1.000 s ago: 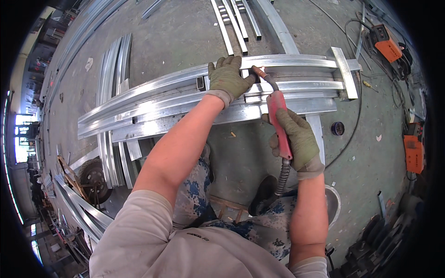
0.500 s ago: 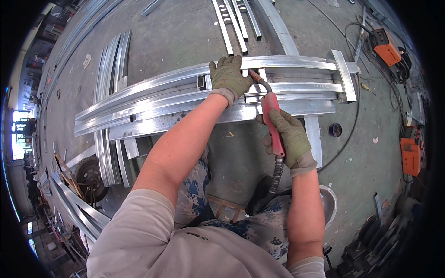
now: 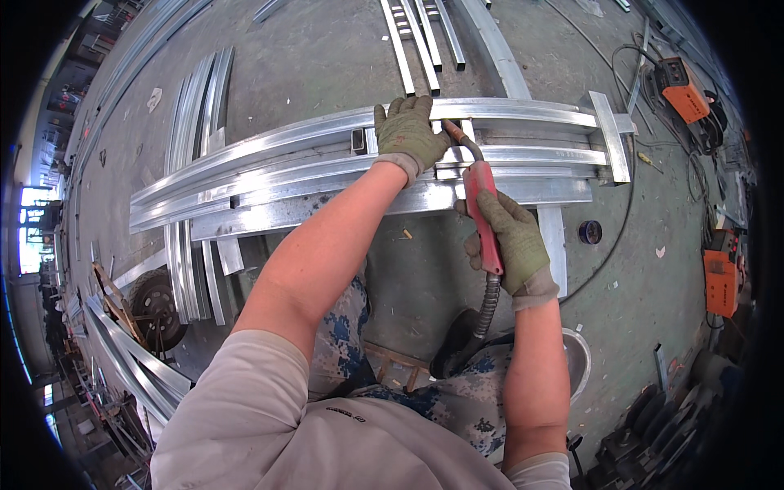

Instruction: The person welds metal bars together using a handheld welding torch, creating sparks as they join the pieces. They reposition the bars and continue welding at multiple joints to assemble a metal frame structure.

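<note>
My right hand, in an olive work glove, is wrapped round the red handle of a welding torch. The torch's curved neck points away from me, its copper-coloured nozzle tip beside my left thumb at a short crosspiece between two shiny square metal tubes. No arc or spark shows. My left hand, gloved alike, lies flat on the metal frame, fingers stretched over its far tube. A second short tube piece with a dark open end sits left of that hand. My left palm hides the joint beneath it.
A wide metal beam runs along the frame's near side. A flat plate crosses its right end. Orange welding machines stand at the right, cables trailing on the floor. Stacked metal profiles and a wheel are at the left.
The view has shifted slightly. Both hands and the torch keep nearly the same place against the frame.
</note>
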The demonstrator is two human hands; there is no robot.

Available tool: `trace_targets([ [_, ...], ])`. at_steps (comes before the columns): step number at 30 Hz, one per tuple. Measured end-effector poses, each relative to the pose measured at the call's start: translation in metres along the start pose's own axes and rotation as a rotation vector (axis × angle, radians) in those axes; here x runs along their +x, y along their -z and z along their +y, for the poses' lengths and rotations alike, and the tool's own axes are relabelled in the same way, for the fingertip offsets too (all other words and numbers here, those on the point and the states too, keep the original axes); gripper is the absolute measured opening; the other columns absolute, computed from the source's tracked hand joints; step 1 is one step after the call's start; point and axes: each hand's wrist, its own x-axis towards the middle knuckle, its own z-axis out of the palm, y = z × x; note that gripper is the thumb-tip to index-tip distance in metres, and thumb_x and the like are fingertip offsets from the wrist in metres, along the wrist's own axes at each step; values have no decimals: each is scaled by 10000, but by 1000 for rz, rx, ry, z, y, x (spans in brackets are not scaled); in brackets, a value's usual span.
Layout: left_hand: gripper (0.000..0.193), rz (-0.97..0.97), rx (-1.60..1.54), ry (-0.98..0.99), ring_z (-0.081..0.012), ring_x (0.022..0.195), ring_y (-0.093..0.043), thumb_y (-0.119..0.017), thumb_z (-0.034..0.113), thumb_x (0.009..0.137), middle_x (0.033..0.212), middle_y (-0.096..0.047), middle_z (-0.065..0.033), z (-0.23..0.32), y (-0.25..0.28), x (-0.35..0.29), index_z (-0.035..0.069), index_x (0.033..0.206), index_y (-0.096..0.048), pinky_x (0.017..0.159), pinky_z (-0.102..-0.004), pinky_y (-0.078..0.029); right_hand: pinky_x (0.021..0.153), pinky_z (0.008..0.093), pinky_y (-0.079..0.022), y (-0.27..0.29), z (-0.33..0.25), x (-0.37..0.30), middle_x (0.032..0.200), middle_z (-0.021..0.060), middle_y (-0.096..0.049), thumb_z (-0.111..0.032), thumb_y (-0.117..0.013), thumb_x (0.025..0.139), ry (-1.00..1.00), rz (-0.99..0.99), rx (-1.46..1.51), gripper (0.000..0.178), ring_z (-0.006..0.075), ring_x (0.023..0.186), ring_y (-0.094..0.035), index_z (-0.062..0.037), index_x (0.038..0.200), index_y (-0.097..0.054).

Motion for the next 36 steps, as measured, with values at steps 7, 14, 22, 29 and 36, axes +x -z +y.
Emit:
trace_targets([
  [7, 771, -2, 9, 10, -299, 1486, -450, -757, 460, 831, 1502, -585, -108, 0, -2, 1, 124, 1497, -564, 1279, -582, -210, 439, 285, -520, 2, 3, 4, 1066, 77, -750, -371, -735, 1014, 6, -20, -3, 526, 155, 576, -671, -38, 1393, -590],
  [14, 807, -131, 54, 25, -304, 1564, -345, -681, 545, 895, 1632, -473, -108, 5, 7, 3, 140, 1565, -486, 1301, -576, -142, 439, 285, -533, 4, 3, 6, 1061, 88, -756, -375, -742, 1007, 9, -19, 8, 535, 163, 571, -678, -37, 1393, -588],
  [22, 828, -148, 125, 18, -297, 1560, -347, -696, 545, 880, 1625, -479, -97, 3, 8, 4, 149, 1572, -475, 1296, -578, -161, 440, 288, -544, 5, -1, 6, 1065, 90, -763, -395, -739, 1004, 6, -10, -25, 564, 160, 568, -680, -16, 1391, -584],
  [29, 785, -80, 39, 6, -296, 1528, -388, -706, 531, 867, 1562, -535, -98, 1, 6, 1, 143, 1524, -524, 1284, -586, -181, 449, 285, -553, 3, -4, 2, 1087, 82, -768, -400, -738, 1003, -5, 4, -38, 555, 150, 567, -679, -21, 1382, -594],
  [36, 742, -75, -35, -2, -295, 1442, -484, -759, 465, 828, 1465, -605, -101, 3, 8, 0, 127, 1466, -587, 1269, -575, -217, 446, 283, -553, 8, -3, 1, 1102, 83, -773, -378, -743, 1003, 12, 43, -22, 504, 151, 573, -685, -37, 1350, -612],
])
